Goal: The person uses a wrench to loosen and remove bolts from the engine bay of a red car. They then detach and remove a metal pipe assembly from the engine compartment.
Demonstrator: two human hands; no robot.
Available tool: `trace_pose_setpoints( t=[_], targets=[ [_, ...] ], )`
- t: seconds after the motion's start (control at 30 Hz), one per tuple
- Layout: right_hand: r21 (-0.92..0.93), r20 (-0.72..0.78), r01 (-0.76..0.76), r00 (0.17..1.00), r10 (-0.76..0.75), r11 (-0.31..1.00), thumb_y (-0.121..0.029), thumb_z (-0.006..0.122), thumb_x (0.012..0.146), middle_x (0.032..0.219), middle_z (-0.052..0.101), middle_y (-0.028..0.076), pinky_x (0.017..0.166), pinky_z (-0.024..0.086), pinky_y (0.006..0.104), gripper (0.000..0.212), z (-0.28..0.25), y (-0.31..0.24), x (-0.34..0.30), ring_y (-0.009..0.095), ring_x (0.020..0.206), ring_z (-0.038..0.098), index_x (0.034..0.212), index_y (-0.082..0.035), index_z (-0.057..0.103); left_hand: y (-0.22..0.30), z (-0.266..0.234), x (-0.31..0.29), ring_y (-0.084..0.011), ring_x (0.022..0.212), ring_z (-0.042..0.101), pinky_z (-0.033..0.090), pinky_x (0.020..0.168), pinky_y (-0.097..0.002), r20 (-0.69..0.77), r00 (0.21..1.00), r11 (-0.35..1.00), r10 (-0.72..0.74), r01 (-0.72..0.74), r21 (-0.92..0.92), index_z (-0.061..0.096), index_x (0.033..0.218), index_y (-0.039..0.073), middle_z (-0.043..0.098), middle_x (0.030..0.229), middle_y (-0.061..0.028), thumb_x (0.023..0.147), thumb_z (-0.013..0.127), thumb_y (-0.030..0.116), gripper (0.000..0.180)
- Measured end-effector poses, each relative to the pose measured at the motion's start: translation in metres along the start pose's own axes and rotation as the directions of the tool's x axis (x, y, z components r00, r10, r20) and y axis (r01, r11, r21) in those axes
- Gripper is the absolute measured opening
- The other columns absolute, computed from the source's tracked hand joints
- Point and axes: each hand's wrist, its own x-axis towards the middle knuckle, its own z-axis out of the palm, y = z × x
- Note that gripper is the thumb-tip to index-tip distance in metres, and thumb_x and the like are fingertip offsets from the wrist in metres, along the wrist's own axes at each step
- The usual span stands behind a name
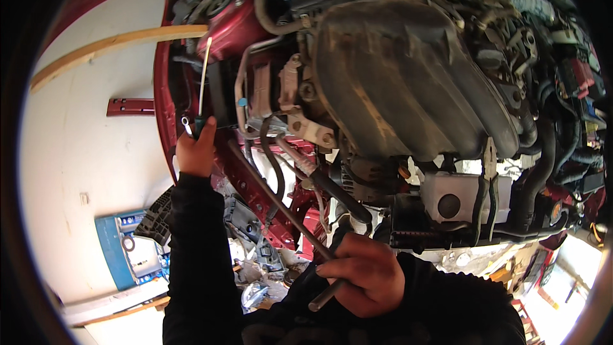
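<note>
My left hand (195,151) is raised at the left fender, closed round the dark handle of a long screwdriver (205,83) whose shaft points up. A spanner's ring end (186,123) sticks out of the same fist. Lower, in front of my body, my right hand (367,275) grips a long metal bar (281,206) near its lower end. The bar slants up and left beside the red body rail; its far end is hard to make out. Pliers (488,182) with dark handles stand against the white reservoir (447,195), touched by neither hand.
A ribbed black engine cover (408,76) fills the middle of the engine bay. Hoses and a metal bracket (310,129) lie between it and the red fender (165,108). A wooden stick (121,41) reaches in from the left. Below, a blue tool case (121,249) stands by the wall among loose parts.
</note>
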Motion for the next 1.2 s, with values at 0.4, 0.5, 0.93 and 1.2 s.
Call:
trace_pose_setpoints(
  t=[0.4,0.5,0.93,1.2],
  targets=[
    [0.019,-0.044,-0.002,0.999,0.003,1.0,0.004,0.075,0.071,0.09,0.058,0.013,0.061,0.05,0.0418,0.042,-0.015,0.01,-0.02,0.032,0.073,0.06,0.113,0.001,0.073,0.022,0.019,0.041,-0.0061,0.062,0.055,0.04,0.049,-0.0258,0.216,0.976,0.995,0.001,-0.022,0.096,0.065,0.139,0.004,0.066,0.09,0.0017,0.092,0.09,0.033,0.06],
    [0.021,-0.056,0.0,0.998,0.001,1.0,0.004,0.076,0.071,0.09,0.058,0.013,0.061,0.05,0.0422,0.041,-0.015,0.012,-0.023,0.032,0.072,0.061,0.112,0.0,0.073,0.024,0.018,0.037,-0.0076,0.06,0.055,0.04,0.049,-0.0265,0.273,0.962,0.996,0.01,-0.034,0.083,0.065,0.135,0.003,0.066,0.089,0.0016,0.089,0.091,0.029,0.059],
    [-0.054,-0.111,-0.037,0.993,0.031,0.998,0.003,0.076,0.07,0.087,0.057,0.011,0.063,0.051,0.0429,0.041,-0.015,0.014,-0.038,0.032,0.073,0.061,0.111,0.0,0.074,0.007,0.017,0.041,-0.0152,0.067,0.067,0.054,0.065,-0.0336,0.147,0.979,0.964,0.14,-0.169,0.207,0.075,0.103,0.001,0.074,0.08,-0.0027,0.081,0.089,0.017,0.031],
    [-0.027,-0.06,-0.038,0.998,0.036,0.999,0.004,0.076,0.07,0.088,0.059,0.011,0.062,0.051,0.0422,0.043,-0.021,0.008,-0.044,0.032,0.074,0.062,0.112,0.0,0.074,-0.003,0.013,0.048,-0.0125,0.068,0.065,0.052,0.065,-0.0305,0.194,0.975,0.989,0.108,-0.126,0.083,0.077,0.107,0.0,0.073,0.082,-0.0001,0.083,0.087,0.014,0.029]
  ],
)
